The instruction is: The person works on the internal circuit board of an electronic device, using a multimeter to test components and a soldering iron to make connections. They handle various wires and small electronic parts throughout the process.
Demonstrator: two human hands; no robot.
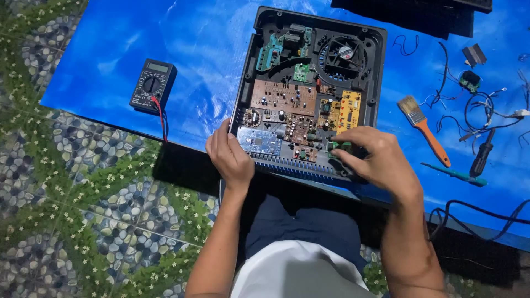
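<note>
An opened black electronics case [259,33] lies on a blue sheet in front of me, packed with brown, yellow and green circuit boards and a round fan [343,53]. My left hand [229,156] rests on the case's near left edge, fingers curled against its rim beside a small blue board [258,142]. Over the near right corner, my right hand [378,156] pinches a small green board [339,147] between its fingers.
A black multimeter [153,85] with a red lead lies on the sheet to the left. On the right lie an orange-handled brush [424,128], a teal screwdriver [455,174], a black-handled tool [482,154] and several loose wires. Pebble-patterned floor surrounds the blue sheet [193,49].
</note>
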